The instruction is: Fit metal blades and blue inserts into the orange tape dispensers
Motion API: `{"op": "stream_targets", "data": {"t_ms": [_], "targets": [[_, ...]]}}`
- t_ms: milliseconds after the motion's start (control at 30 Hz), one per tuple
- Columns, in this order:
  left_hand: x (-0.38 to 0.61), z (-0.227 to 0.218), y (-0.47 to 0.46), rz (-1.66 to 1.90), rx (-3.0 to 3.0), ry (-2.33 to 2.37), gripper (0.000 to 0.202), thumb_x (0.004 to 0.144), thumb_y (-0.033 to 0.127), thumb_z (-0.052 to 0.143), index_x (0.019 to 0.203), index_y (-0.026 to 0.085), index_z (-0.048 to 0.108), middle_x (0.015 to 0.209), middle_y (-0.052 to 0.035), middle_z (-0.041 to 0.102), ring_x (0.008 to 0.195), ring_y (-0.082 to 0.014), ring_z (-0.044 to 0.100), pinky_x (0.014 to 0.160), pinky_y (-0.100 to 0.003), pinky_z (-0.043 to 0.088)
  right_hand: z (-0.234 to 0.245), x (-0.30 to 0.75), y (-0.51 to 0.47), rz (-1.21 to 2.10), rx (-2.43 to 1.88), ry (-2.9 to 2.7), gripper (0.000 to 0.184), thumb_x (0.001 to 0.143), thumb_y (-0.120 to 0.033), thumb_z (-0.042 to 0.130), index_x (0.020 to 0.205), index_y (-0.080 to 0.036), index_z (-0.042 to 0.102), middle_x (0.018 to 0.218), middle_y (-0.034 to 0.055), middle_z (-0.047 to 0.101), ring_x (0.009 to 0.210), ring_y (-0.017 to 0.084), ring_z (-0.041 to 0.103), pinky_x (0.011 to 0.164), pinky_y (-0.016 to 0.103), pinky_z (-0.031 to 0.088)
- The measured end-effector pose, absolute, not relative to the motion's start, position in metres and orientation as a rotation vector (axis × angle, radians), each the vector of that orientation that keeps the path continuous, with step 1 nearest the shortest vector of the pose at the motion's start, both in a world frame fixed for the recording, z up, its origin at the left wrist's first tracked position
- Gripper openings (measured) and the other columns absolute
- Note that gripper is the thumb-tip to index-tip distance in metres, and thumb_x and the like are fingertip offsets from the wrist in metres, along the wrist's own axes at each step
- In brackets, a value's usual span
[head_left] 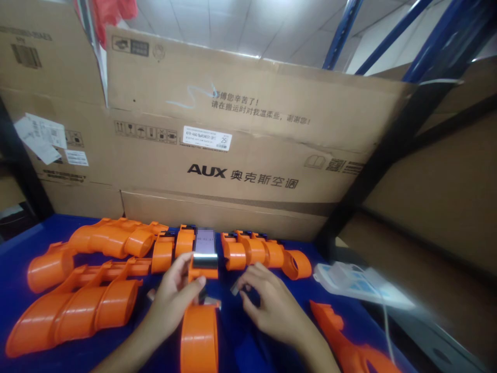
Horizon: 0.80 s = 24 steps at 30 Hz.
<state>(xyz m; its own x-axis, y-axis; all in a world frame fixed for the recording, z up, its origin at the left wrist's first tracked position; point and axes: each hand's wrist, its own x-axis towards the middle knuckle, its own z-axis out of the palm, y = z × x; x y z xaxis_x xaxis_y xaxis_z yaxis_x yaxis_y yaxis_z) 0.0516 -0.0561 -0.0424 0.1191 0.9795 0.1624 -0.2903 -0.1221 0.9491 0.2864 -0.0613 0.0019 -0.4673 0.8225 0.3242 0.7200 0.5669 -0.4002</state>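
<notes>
Left hand (178, 290), seven o'clock: gripping orange bracket (208, 273); right hand (267, 298), six o'clock: pinching grey piece (234, 288). Seemingly part-handling; next calls for steady grip.

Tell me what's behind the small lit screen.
The brown cardboard stands behind the small lit screen, showing above its top edge. Whatever the screen itself covers, including anything propping it, cannot be seen.

Orange plastic rings (77, 313) on blue tabletop (15, 274)
</notes>
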Motion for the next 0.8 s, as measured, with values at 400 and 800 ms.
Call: {"op": "stream_targets", "data": {"t_ms": [400, 800], "targets": [[0.052, -0.046, -0.057, 1.278, 1.174, 0.836, 0.038, 0.083, 0.036, 0.072, 0.116, 0.022, 0.060, 0.080, 0.0016, 0.061, 0.058, -0.0113, 0.050, 0.054, -0.023, 0.043, -0.017, 0.292, -0.059, 0.161, -1.474, -2.452, 0.010, 0.082, -0.014, 0.062, 0.076, -0.022, 0.060, 0.077, 0.0023, 0.064, 0.077, 0.021, 0.061, 0.074, 0.032, 0.046], [0.053, -0.045, -0.058, 1.272, 1.178, 0.816, 0.040, 0.083, 0.037, 0.073, 0.118, 0.023, 0.060, 0.088, -0.0012, 0.068, 0.064, -0.0153, 0.058, 0.057, -0.025, 0.045, -0.012, 0.278, -0.059, 0.325, -1.282, -1.994, 0.023, 0.084, -0.013, 0.052, 0.066, -0.023, 0.041, 0.059, -0.0042, 0.054, 0.053, 0.012, 0.050, 0.050, 0.022, 0.037]]}}
